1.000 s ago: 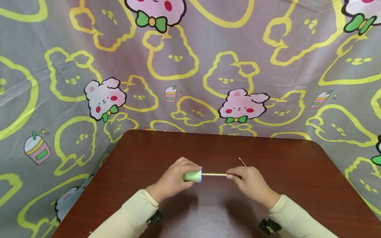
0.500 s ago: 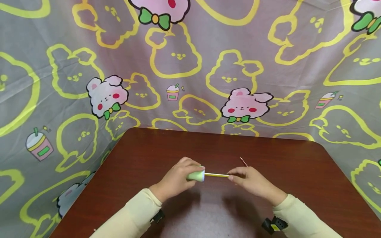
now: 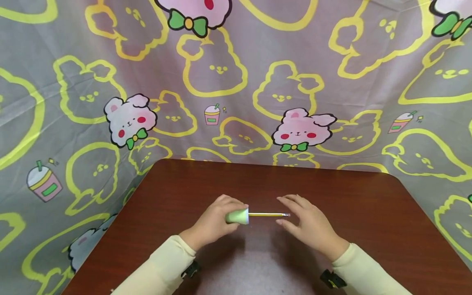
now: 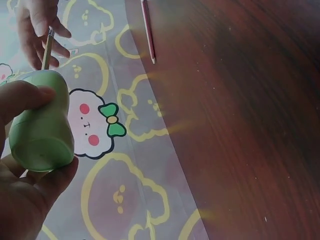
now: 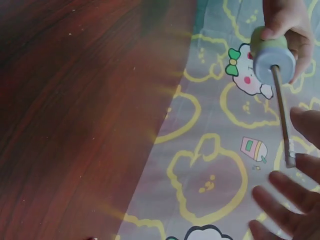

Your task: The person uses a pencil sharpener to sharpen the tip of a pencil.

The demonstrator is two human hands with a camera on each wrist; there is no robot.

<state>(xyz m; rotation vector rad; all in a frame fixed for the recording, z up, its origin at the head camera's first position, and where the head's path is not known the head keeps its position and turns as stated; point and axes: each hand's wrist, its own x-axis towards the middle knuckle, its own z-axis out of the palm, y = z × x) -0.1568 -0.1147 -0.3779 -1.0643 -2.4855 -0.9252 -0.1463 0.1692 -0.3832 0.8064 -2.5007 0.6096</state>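
My left hand (image 3: 211,224) grips a light green pencil sharpener (image 3: 237,216), waisted in shape, above the table. A yellow-striped pencil (image 3: 266,214) is stuck into the hole in its pale end face and points right, eraser end outward. In the right wrist view the pencil (image 5: 281,107) runs from the hole toward my fingers. Around that free end my right hand (image 3: 310,224) is spread, thumb and fingers apart, with nothing held. The left wrist view shows the sharpener's smooth closed end (image 4: 42,150), my thumb lying along its side.
A dark red pencil (image 4: 148,32) with a sharpened tip lies on the brown table (image 3: 206,180); in the head view my right hand hides it. A grey curtain (image 3: 236,49) with cartoon rabbits surrounds the table. Black straps (image 3: 333,279) sit at both wrists.
My right thumb and fingers pinched the yellow-striped pencil's end; now they have let go and spread apart, baring its eraser end. The left hand still holds the sharpener in nearly the same place.
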